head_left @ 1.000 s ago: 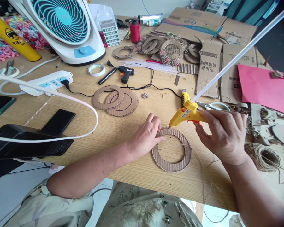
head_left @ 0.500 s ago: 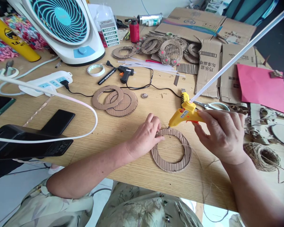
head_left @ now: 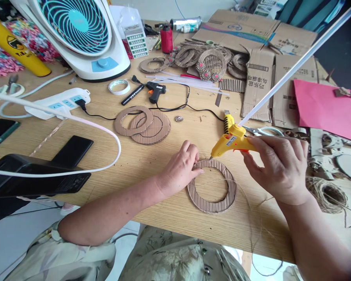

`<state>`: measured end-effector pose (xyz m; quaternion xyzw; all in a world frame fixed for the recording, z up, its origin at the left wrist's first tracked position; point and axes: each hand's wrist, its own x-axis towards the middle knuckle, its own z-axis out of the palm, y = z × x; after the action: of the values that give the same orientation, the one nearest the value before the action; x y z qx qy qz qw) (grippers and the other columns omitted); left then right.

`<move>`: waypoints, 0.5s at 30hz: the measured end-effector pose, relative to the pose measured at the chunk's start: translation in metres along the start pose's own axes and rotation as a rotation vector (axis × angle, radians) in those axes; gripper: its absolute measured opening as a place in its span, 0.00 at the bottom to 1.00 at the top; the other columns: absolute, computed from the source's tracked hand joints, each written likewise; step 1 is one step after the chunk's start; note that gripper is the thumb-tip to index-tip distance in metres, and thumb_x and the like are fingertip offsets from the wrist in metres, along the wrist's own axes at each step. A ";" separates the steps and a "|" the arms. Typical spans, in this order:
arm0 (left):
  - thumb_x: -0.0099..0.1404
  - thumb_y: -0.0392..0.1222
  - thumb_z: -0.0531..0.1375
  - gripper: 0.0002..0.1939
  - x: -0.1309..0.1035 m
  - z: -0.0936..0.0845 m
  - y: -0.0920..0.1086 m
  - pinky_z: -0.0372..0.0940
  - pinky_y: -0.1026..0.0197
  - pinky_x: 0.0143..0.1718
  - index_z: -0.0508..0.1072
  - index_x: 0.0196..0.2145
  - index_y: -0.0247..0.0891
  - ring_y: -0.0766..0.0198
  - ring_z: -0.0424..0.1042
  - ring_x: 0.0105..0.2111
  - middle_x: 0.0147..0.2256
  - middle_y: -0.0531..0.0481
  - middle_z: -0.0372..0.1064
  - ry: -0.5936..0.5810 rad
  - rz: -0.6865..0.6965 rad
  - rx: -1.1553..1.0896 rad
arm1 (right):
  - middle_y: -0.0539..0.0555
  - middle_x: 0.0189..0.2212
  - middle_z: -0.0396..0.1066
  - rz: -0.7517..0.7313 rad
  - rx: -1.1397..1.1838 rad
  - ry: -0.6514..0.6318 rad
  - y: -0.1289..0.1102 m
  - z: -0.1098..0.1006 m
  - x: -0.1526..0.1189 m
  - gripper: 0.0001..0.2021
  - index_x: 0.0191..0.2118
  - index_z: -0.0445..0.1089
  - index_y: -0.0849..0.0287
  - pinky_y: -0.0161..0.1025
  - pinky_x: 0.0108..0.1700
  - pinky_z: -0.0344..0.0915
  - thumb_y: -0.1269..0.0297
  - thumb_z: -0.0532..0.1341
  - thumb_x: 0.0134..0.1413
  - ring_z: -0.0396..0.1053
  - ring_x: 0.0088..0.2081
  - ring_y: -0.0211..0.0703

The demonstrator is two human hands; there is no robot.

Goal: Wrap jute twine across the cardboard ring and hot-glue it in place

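A corrugated cardboard ring point(head_left: 229, 195) lies flat near the table's front edge. My left hand point(head_left: 183, 168) pinches the ring's upper left rim, with thumb and fingers closed on it. A thin strand of twine point(head_left: 245, 195) crosses the ring's opening and trails off to the right. My right hand point(head_left: 280, 168) is wrapped round the handle of a yellow glue gun point(head_left: 229, 142). The gun's nozzle points down at the ring's top edge, and a long clear glue stick point(head_left: 295, 68) sticks up from its back.
Cardboard ring and disc point(head_left: 160, 127), black glue gun point(head_left: 156, 91), tape roll point(head_left: 118, 86) and marker point(head_left: 132, 95) lie farther back. Left are a fan point(head_left: 108, 64), power strip point(head_left: 49, 107) and white cable point(head_left: 102, 132). Twine ball point(head_left: 318, 195), scissors point(head_left: 269, 132) and a yellow cutter point(head_left: 228, 121) are right.
My right hand and the yellow glue gun have moved slightly to the right, and the nozzle has shifted along the ring's top edge. My left hand has stayed in place.
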<state>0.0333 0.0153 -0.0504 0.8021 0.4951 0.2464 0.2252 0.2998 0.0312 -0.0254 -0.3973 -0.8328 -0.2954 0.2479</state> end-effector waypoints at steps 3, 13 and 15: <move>0.54 0.33 0.73 0.25 0.000 0.000 0.000 0.74 0.53 0.39 0.59 0.36 0.40 0.62 0.69 0.35 0.40 0.50 0.59 0.003 -0.001 0.001 | 0.58 0.42 0.74 -0.009 0.004 0.002 0.000 -0.001 0.001 0.27 0.60 0.64 0.55 0.47 0.42 0.58 0.65 0.67 0.55 0.67 0.40 0.50; 0.55 0.34 0.73 0.25 0.000 0.001 -0.001 0.73 0.54 0.39 0.59 0.36 0.40 0.62 0.69 0.35 0.40 0.50 0.60 0.008 0.001 0.001 | 0.57 0.43 0.73 0.013 0.002 -0.029 0.000 -0.001 -0.001 0.27 0.61 0.62 0.53 0.47 0.43 0.58 0.63 0.66 0.57 0.67 0.41 0.50; 0.55 0.33 0.73 0.25 0.000 0.001 -0.001 0.73 0.54 0.39 0.59 0.36 0.40 0.62 0.69 0.36 0.40 0.50 0.60 0.006 0.002 0.000 | 0.58 0.43 0.74 0.008 -0.002 -0.041 0.001 -0.001 0.000 0.27 0.62 0.61 0.51 0.48 0.42 0.58 0.63 0.65 0.57 0.68 0.40 0.50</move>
<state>0.0332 0.0154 -0.0514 0.8020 0.4949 0.2490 0.2233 0.3012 0.0308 -0.0241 -0.4066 -0.8359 -0.2869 0.2316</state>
